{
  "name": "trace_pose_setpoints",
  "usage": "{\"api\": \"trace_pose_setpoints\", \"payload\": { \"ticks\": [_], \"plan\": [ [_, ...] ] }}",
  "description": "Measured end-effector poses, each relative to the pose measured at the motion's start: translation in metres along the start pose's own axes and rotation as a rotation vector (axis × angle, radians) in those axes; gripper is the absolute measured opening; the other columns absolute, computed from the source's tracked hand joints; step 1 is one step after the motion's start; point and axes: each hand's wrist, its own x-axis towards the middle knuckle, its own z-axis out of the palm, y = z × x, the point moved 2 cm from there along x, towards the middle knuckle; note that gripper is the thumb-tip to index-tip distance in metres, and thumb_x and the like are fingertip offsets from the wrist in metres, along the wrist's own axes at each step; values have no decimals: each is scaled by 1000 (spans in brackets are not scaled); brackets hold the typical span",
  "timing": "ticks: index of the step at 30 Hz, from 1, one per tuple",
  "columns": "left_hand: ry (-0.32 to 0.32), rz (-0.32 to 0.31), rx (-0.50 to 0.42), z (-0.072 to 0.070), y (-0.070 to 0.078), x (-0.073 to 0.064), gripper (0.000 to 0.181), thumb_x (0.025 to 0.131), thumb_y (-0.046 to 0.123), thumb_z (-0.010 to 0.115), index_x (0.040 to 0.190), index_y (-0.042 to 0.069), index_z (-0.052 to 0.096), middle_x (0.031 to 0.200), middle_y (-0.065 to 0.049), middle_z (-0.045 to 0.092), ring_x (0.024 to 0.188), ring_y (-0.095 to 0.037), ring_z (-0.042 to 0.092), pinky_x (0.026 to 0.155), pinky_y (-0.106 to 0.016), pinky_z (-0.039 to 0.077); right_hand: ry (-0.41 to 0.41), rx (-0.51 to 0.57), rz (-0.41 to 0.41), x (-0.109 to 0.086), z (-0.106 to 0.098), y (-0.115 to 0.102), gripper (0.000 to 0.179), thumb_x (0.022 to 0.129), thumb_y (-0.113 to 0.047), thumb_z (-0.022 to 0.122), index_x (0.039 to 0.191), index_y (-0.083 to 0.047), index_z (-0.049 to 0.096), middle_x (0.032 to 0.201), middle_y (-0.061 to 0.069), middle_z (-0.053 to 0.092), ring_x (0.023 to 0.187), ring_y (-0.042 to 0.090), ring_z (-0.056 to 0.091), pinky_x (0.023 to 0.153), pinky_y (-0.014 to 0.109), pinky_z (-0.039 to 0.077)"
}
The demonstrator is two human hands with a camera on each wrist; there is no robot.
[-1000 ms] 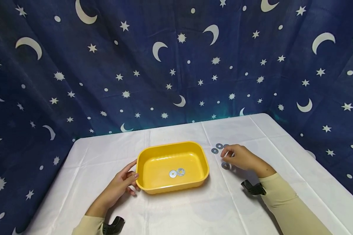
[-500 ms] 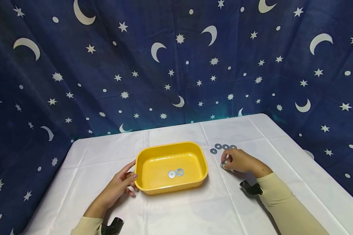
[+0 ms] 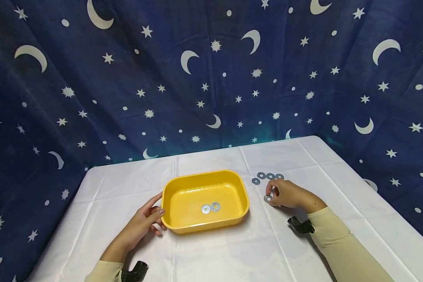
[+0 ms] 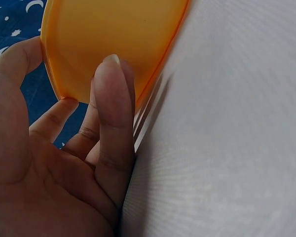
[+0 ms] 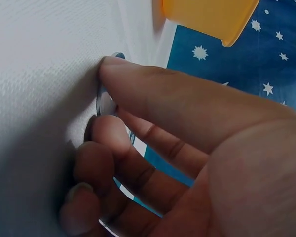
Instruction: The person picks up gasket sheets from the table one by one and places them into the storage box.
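A yellow plastic tray point(image 3: 211, 219) stands on the table with two metal washers point(image 3: 206, 209) lying flat inside it, edges touching. My left hand point(image 3: 142, 223) holds the tray's left end. Its thumb meets the rim, and other fingers point(image 4: 113, 98) lie against the outer wall. To the right of the tray, my right hand point(image 3: 287, 193) pinches a washer point(image 3: 267, 198) at its edges, close to the tabletop. In the right wrist view that washer point(image 5: 107, 102) is partly hidden by the thumb and fingertips. Several more washers point(image 3: 261, 176) lie in a bent row just beyond this hand.
A white cloth point(image 3: 225, 254) covers the table. A dark blue curtain point(image 3: 183, 94) with moons and stars hangs behind and at both sides. A black strap mount point(image 3: 300, 225) sits under the right wrist, another point(image 3: 135, 271) by the left.
My right hand came down and slightly left onto the near washer and now pinches it, uncovering the back row. The left hand and tray stay put.
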Motion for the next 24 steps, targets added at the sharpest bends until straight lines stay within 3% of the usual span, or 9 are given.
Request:
{"api": "trace_pose_setpoints", "payload": {
  "ticks": [7,15,24],
  "plan": [
    [-15,5,5,0,0,1,60,93,29,54,144,34,23,100,-14,51,73,-24,64,59,-35,57,3,-3,2,-1,1,0,25,73,-13,74,89,-12,55,66,2,48,57,15,46,47,23,38],
    [-10,12,17,-3,0,0,61,93,30,54,145,33,22,102,-13,51,74,-25,65,60,-37,57,48,-24,-95,-2,2,-4,29,70,-8,74,88,-11,51,70,1,46,64,14,45,56,24,38],
    [-1,4,20,1,2,-1,60,93,29,54,144,33,23,101,-12,52,73,-24,65,60,-36,57,29,-32,-129,-4,1,-7,30,73,-5,72,92,-12,51,68,0,49,62,13,46,55,23,40]
  ]
}}
